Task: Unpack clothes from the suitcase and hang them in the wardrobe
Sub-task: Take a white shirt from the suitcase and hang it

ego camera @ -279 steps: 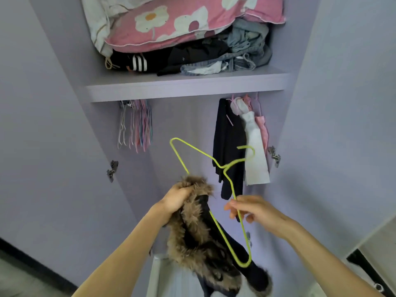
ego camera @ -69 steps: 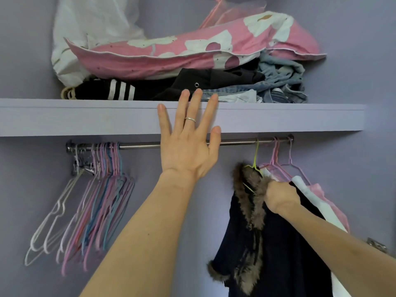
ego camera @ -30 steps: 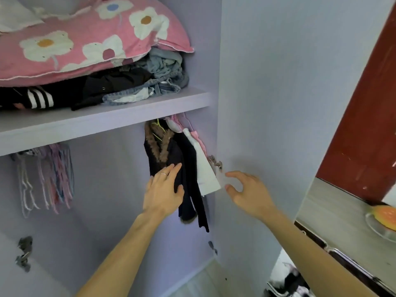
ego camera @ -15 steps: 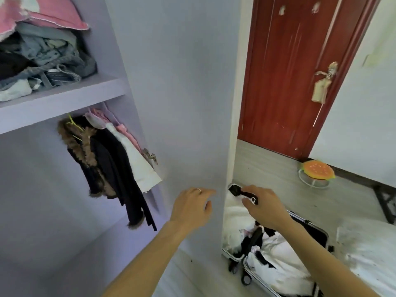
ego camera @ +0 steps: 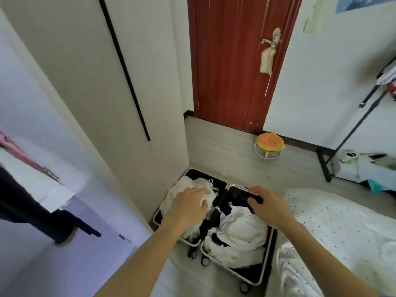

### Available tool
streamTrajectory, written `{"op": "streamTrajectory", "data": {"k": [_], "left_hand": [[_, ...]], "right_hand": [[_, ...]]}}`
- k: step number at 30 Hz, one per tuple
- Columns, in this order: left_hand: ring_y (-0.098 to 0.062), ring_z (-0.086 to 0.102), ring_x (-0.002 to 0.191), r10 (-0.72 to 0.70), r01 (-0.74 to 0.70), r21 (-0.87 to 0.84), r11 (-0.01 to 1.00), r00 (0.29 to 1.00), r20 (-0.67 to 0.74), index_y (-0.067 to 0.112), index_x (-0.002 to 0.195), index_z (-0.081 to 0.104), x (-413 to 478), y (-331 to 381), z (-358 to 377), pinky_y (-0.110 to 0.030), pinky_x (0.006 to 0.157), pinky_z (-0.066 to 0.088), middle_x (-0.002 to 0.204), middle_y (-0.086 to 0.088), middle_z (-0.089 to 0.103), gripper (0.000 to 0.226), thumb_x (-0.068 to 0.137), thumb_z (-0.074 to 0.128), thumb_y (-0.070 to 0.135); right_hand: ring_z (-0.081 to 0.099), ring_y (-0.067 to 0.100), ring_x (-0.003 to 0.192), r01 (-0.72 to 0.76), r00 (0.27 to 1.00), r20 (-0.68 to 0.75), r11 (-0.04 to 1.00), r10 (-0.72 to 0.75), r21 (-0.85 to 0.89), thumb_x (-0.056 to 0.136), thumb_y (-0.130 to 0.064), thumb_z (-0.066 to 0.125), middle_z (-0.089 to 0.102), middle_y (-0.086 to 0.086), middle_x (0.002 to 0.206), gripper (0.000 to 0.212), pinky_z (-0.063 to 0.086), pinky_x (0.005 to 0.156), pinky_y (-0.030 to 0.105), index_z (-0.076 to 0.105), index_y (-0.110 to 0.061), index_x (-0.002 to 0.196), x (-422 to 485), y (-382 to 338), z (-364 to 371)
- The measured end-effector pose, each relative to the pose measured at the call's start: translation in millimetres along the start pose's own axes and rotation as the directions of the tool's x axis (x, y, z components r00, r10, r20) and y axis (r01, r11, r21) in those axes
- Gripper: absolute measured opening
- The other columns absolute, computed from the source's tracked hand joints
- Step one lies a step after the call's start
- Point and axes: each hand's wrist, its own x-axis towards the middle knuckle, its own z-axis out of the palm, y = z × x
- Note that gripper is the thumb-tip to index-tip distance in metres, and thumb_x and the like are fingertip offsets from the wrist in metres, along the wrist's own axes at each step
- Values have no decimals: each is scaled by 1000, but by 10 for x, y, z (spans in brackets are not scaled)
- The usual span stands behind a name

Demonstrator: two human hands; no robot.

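White, soft, likely light clothes (ego camera: 235, 230) heaped in the near open suitcase (ego camera: 248, 274); best to grab a thick fold, left hand (ego camera: 188, 206) loose-fingered over them, right hand (ego camera: 270, 209) curled round something black (ego camera: 256, 199).

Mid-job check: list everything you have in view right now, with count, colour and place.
suitcase: one, black with silver frame, open on the floor beside the wardrobe
white clothes: piles, white, in both suitcase halves
black item: one, black, far end of the right half
wardrobe door: one, cream with black strip, left of centre
hanging garments: at least two, dark and white, far left
room door: one, red-brown, back wall
burger stool: one, orange-yellow top, floor by the room door
bedding: one, white with dots, right
rack: one, black, far right
left hand: rests on white clothes, left half
right hand: grips the black item
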Motion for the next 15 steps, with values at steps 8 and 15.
{"op": "streamTrajectory", "data": {"k": [8, 15], "left_hand": [[-20, 53, 119, 7, -15, 44, 999, 983, 181, 31, 140, 50, 628, 83, 653, -33, 88, 47, 133, 4, 59, 40, 101, 41, 31], [-20, 57, 111, 3, -16, 37, 999, 946, 324, 31, 138, 53, 1540, -201, 1599, -34, 81, 46, 126, 3, 64, 39, 100, 43, 33]], "right_hand": [[62, 16, 108, -196, 976, 92, 980, 199, -45, 97, -36, 49, 61, -5, 133, 39, 49, 89, 28, 53, -31, 136, 322, 793, 224], [54, 22, 121, -376, 903, 183, 921, 389, -100, 96, -37, 46, 61, -4, 132, 42, 47, 98, 37, 49, -30, 138, 1048, 1608, 841]]}}
